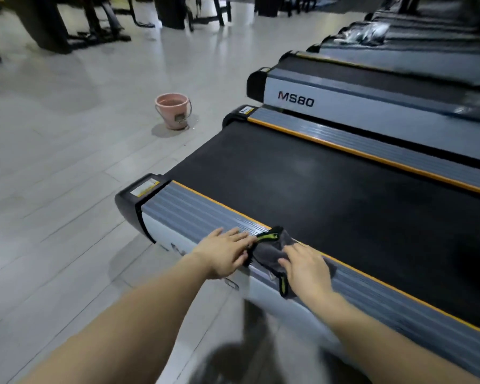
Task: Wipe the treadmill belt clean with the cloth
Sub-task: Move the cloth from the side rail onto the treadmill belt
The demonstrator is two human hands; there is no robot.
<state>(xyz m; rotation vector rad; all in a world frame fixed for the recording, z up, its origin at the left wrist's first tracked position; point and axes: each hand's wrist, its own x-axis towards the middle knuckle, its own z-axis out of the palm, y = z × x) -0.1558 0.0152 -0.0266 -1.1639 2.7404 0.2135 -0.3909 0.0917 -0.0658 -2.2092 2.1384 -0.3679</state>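
Hands (pixel 263 259) flat, grey lime-trimmed cloth (pixel 270 249)

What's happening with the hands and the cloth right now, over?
Left hand flat on side rail, fingertips at cloth. Right hand pressing cloth on rail. Belt bare, nothing blocking.

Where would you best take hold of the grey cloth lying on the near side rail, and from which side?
Grip the cloth at its bunched grey middle, from above. It lies flat over the ribbed side rail, with one trimmed corner hanging over the outer edge. The left hand rests at its left edge and the right hand on its right part, so a downward pinch seems easiest.
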